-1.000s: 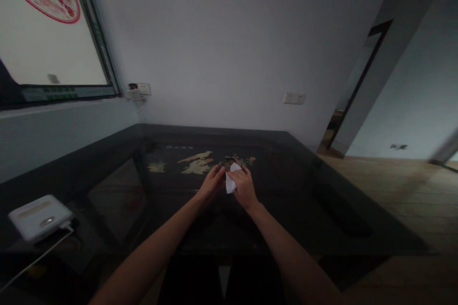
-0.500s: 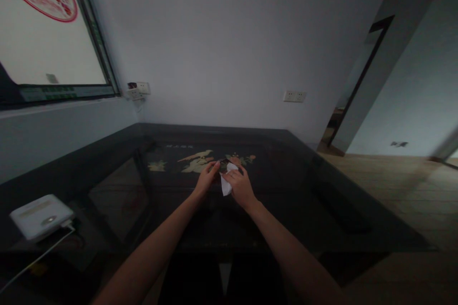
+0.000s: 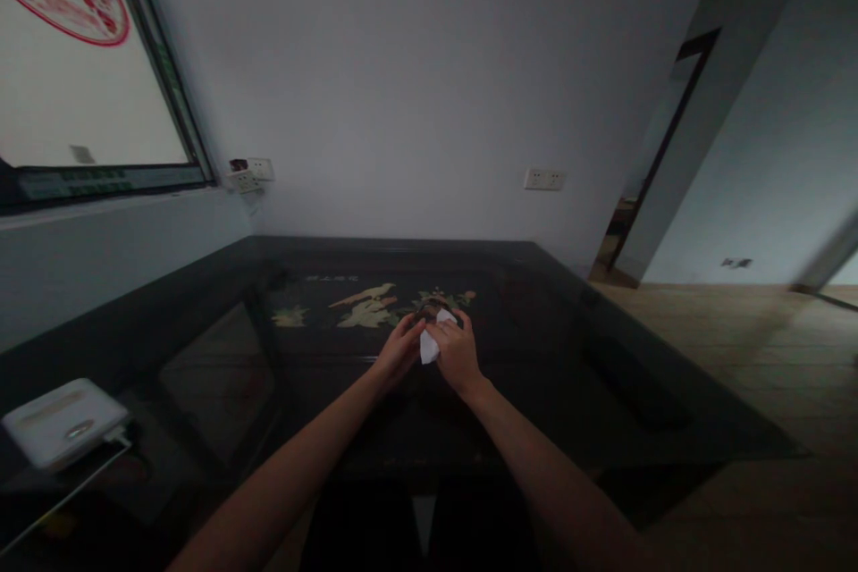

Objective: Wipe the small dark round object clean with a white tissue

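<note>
Both my hands meet above the middle of a dark glass-topped table (image 3: 550, 322). My right hand (image 3: 458, 351) is closed around a small white piece of paper or tissue (image 3: 429, 343), which pokes out on its left side. My left hand (image 3: 399, 349) pinches the same white piece from the left, fingers curled. A painted panel with pale birds and flowers (image 3: 365, 308) lies under the glass just beyond my fingers. Something small and dark sits right behind the white piece; I cannot make it out.
A white box-shaped device (image 3: 60, 422) with a white cable (image 3: 67, 492) lies at the table's near left. A window (image 3: 73, 89) with a red round decal is at upper left. Wall sockets (image 3: 544, 179) sit on the far wall. Wooden floor and a doorway (image 3: 643, 197) lie to the right.
My hands stayed together on the white piece, which now shows less between them. My left fingers moved closer onto it. The view shifted slightly right.
</note>
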`<state>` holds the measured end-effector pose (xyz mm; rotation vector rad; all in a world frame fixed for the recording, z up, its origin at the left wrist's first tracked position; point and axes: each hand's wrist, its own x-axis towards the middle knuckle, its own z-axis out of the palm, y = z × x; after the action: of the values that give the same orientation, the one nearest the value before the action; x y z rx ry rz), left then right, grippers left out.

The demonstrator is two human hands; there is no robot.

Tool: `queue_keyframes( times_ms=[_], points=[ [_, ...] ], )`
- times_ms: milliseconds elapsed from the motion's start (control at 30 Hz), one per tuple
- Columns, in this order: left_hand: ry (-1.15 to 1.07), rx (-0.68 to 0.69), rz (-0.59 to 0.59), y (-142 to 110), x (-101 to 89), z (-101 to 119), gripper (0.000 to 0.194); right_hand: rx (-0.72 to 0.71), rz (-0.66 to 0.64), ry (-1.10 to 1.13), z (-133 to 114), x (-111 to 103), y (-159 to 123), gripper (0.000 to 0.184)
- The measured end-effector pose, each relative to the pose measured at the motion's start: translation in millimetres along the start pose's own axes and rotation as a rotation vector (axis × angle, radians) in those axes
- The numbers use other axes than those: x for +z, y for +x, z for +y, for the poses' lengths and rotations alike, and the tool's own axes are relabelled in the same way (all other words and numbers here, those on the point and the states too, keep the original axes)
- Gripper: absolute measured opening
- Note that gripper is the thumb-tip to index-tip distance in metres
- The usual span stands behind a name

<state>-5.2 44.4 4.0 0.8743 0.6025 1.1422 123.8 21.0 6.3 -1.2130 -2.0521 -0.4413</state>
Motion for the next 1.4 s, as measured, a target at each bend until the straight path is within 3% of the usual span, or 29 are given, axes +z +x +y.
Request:
queue_keyframes(
  times_ms=[167,433,567,767,1000,1400],
  points=[
    [-0.052,0.035,0.062,2.3,-2.6,-1.3,0.049,-0.02,-0.052,-0.031,-2.6,4.2,1.1,0.026],
    [0.169,0.152,0.12,7.9,-10.4,1.8,0.054,0.047,-0.115,-0.004,-8.9,6.2,-0.2,0.025],
    [0.145,0.187,0.107,13.1,-15.9,1.4,0.057,0.043,-0.107,0.023,-11.9,10.0,0.4,0.028],
    [0.076,0.135,0.111,17.2,-19.5,-5.2,0.054,-0.002,-0.031,0.036,-11.8,10.8,-0.4,0.034],
    [0.159,0.125,0.148,16.1,-18.4,-1.0,0.053,0.014,-0.117,0.031,-8.0,11.7,-2.7,0.036],
    [0.222,0.095,0.124,8.0,-14.5,11.0,0.048,-0.103,-0.16,-0.077,-2.2,8.8,0.6,0.03]
  ],
)
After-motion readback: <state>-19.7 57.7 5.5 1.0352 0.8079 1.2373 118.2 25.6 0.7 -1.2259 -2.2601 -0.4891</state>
